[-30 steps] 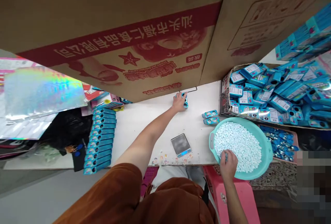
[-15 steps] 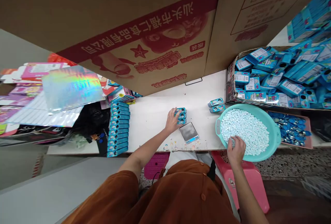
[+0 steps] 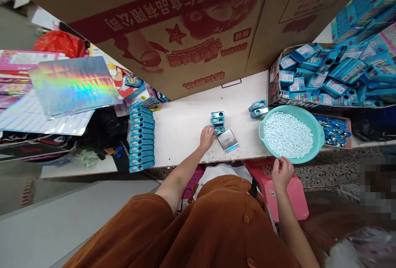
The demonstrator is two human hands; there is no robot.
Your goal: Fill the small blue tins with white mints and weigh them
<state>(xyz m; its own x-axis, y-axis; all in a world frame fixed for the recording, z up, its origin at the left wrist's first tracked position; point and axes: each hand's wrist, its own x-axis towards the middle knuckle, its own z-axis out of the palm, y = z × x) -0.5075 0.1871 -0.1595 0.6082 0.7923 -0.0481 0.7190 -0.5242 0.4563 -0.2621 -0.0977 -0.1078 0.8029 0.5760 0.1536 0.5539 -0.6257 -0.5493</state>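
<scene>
My left hand (image 3: 207,137) has its fingers closed on the left end of a small blue box (image 3: 220,130) with a round hole in its top. Two more blue boxes (image 3: 217,118) stand side by side just behind it. Close by on the right lies a flat digital scale (image 3: 228,140) with nothing on its plate. My right hand (image 3: 282,172) is at the front rim of a turquoise basin (image 3: 261,132). Its fingers are curled together, and what they may hold is hidden. Small pale candies (image 3: 289,135) fill the basin.
On the left stands a long row of blue boxes (image 3: 141,140). Two boxes (image 3: 258,109) stand behind the basin. A carton (image 3: 274,79) heaped with boxes and a pink tray (image 3: 348,130) of blue packets are on the right. A big cardboard box (image 3: 198,53) blocks the back.
My right hand has come out from over the candies to the basin's front rim. My left hand has drawn one blue box slightly away from the other two. The camera view has shifted.
</scene>
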